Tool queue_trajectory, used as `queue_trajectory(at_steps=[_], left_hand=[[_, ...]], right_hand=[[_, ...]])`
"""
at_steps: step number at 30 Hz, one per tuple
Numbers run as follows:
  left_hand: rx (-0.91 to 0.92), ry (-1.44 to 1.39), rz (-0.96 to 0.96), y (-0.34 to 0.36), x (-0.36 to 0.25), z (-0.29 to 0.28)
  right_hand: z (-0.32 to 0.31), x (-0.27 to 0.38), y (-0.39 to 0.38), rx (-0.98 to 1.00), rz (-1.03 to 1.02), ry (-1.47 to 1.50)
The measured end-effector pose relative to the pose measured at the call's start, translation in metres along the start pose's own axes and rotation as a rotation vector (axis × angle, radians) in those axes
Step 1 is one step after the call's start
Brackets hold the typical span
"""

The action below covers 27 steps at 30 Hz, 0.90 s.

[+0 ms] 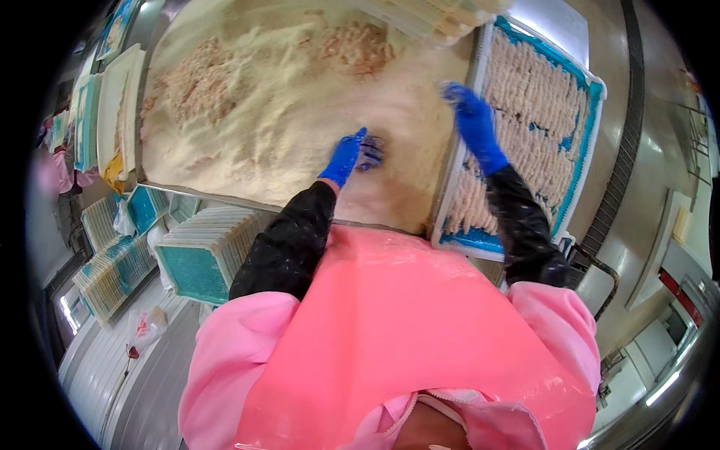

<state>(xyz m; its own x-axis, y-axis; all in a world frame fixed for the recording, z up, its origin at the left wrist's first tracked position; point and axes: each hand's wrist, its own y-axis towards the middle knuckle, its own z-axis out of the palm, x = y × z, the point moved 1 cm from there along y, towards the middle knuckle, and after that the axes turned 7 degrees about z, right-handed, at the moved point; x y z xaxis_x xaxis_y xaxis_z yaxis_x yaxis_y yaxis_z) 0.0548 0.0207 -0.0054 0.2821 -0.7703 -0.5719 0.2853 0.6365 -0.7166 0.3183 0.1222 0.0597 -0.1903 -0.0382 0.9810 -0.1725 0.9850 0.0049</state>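
My left hand [345, 157], in a blue glove, is low over a wide bed of pale breading crumbs [300, 150]. Its thumb and fingers are apart, with nothing visible between them. My right hand [477, 126], also gloved in blue, hovers by the inner edge of a white-rimmed tray [448, 199]; its fingertips are smeared by motion, so whether they hold anything does not show. Rows of crumb-coated strips [536, 94] fill much of that tray, on a teal lining. Heaps of pinkish raw meat pieces [199, 82] rest in the crumbs at the far left and far middle [356, 51].
Stacked pale trays [431, 16] jut over the far edge of the crumb bed. Left of me stand stacks of teal-bottomed trays [210, 251] and a plastic bag [146, 326]. A dark floor grate [626, 142] runs along the right. My pink apron [405, 315] meets the table's near edge.
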Motion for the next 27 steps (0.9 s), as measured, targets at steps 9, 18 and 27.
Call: queue_trajectory(at_steps=[9,18,27], left_hand=[[-0.003,0.021,0.159,-0.044,-0.013,-0.066],[-0.042,-0.024,0.150,-0.060,-0.020,-0.097],[0.131,-0.056,0.163,-0.062,-0.026,-0.105]], right_hand=[[0.179,-0.039,-0.026,-0.195,-0.029,-0.477],[0.173,-0.001,0.062,-0.161,-0.272,-1.209],[0.186,0.019,0.016,-0.109,-0.191,-1.118]])
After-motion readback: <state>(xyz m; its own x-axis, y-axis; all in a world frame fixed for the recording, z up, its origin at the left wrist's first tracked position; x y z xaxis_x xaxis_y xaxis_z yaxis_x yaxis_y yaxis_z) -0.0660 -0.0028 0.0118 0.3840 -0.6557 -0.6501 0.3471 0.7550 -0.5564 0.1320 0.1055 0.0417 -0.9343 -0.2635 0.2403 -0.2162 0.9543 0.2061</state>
